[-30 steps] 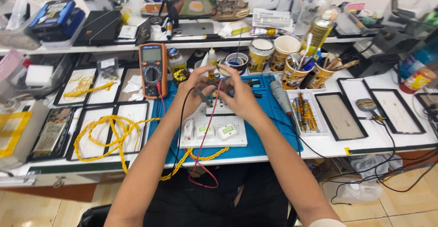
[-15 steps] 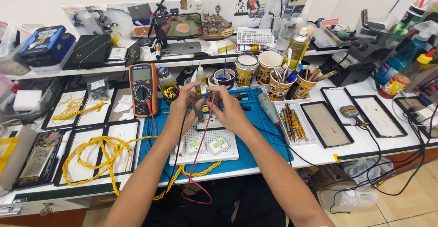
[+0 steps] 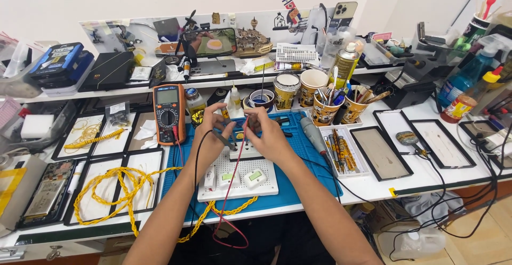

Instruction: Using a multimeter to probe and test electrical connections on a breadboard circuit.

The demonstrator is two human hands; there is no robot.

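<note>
Both hands have held their place over the blue mat [image 3: 314,158] since half a second ago; only the head camera has shifted, so the bench sits a little lower and to the right in view. Nearest, a yellow braided cable [image 3: 114,193] loops over the front edge, and a red lead [image 3: 230,190] and a black lead [image 3: 195,174] rise past the white perforated board [image 3: 238,175] to the hands. Above that board the left hand [image 3: 210,137] is closed around a slim dark tool, perhaps tweezers, and the right hand [image 3: 266,130] pinches the top of the red lead against a small part held between the two; what that part is I cannot tell. Just left stands the orange multimeter [image 3: 168,111]; behind are paper cups of tools [image 3: 325,107] and a spray can [image 3: 345,62]. Likely risks: the slack leads could snag on a forearm and tug the probe off its contact, or the small part could slip from so light a pinch.
</note>
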